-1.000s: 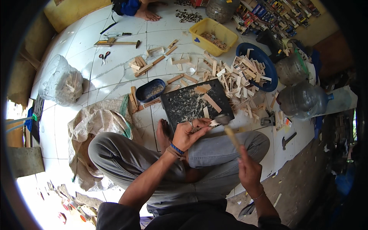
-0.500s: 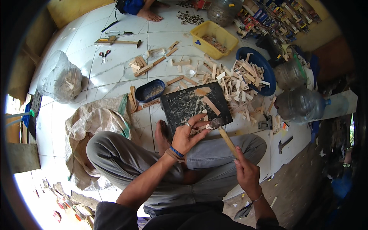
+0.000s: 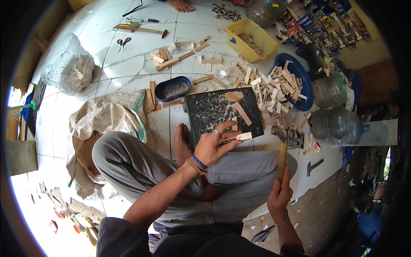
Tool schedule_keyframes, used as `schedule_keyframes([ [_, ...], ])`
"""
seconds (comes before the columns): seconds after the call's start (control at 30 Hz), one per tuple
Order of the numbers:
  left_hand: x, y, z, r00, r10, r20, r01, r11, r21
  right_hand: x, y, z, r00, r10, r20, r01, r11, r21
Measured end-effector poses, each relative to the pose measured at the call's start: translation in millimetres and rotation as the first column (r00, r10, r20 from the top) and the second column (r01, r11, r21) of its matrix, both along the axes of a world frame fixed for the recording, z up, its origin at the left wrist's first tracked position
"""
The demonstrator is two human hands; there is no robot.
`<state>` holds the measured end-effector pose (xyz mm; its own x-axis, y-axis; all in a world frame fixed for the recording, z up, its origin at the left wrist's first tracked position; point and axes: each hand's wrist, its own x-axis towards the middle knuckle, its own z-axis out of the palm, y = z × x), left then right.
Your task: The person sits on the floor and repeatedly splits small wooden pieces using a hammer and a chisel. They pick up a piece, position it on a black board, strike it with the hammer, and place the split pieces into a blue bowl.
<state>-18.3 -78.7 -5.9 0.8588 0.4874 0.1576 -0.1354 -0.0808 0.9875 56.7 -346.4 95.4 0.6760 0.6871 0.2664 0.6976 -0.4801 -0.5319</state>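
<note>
My left hand pinches a small pale wooden block at the near right edge of a black board. My right hand grips a hammer by its wooden handle; the metal head is up, to the right of the block and apart from it. A flat wooden strip and a shorter wood piece lie on the board among pale glue-like smears. A blue oval dish with small bits in it stands just beyond the board.
Many wood pieces heap around and in a blue basin, beside a yellow tub. A second hammer lies at right. Scissors and a wooden-handled hammer lie far left. A woven sack touches my left leg.
The hammer has swung up and right, away from the block in my left hand. My left hand stays at the board's near edge. The whole view has shifted slightly.
</note>
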Motion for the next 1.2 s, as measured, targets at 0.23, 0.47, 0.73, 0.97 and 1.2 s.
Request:
schedule_keyframes([
  [0.23, 0.8, -1.8, -0.6, 0.997, 0.062, 0.041, -0.067, 0.988, 0.135, 0.6, 14.9, -2.9, 0.986, 0.15, -0.075, -0.163, 0.961, -0.224],
  [0.47, 2.1, -3.5, -4.6, 0.991, 0.092, 0.095, -0.119, 0.938, 0.326, 2.0, 15.9, 2.2, 0.985, 0.141, -0.105, -0.162, 0.957, -0.239],
  [0.73, 2.4, -4.2, -12.7, 0.998, 0.063, -0.025, -0.061, 0.994, 0.089, -1.7, -8.7, -10.3, 0.998, -0.027, -0.06, 0.03, 0.998, 0.063],
  [0.97, 3.4, -2.2, -8.8, 0.997, 0.052, -0.051, -0.043, 0.988, 0.15, 6.2, 1.7, -10.8, 0.971, 0.221, 0.094, -0.196, 0.955, -0.224],
  [1.2, 3.8, -2.5, -8.2, 0.997, 0.036, -0.07, -0.031, 0.997, 0.075, -4.9, 2.2, -4.5, 0.995, 0.084, 0.051, -0.083, 0.996, -0.019],
])
